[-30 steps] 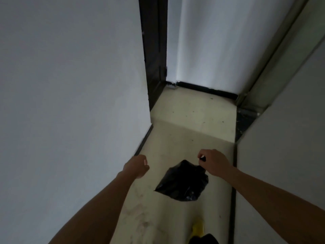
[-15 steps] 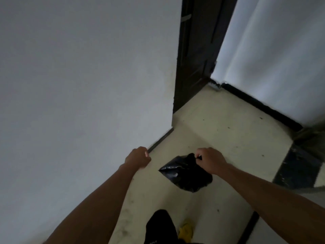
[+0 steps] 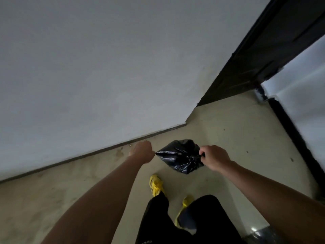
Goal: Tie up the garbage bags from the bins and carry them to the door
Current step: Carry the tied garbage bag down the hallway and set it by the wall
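Far L: a plain pale wall fills most of the view, w/ a thin dark baseboard along its foot where it meets the beige floor, which is scuffed & stained near the wall. L forearm reaches in from bottom L. The L hand is held out over the floor near the baseboard, fingers curled under into a fist, nothing visible in it. Just R of it hangs the black garbage bag: small, crumpled, glossy, off the floor, btwn the two hands. Its L corner comes right up to the L hand's knuckles; can't tell if they touch. The R hand grips the bag at its gathered top on the bag's R side, fingers curled tight round the black plastic, back of hand to the camera, R forearm running off bottom R. Below the bag: the person's legs in black trousers & two yellow shoes on the floor, the one nearer the L hand further fwd. Upper R: a dark door beyond the wall's corner, well apart from the bag. Far R: a white panel w/ a black strip along its base.
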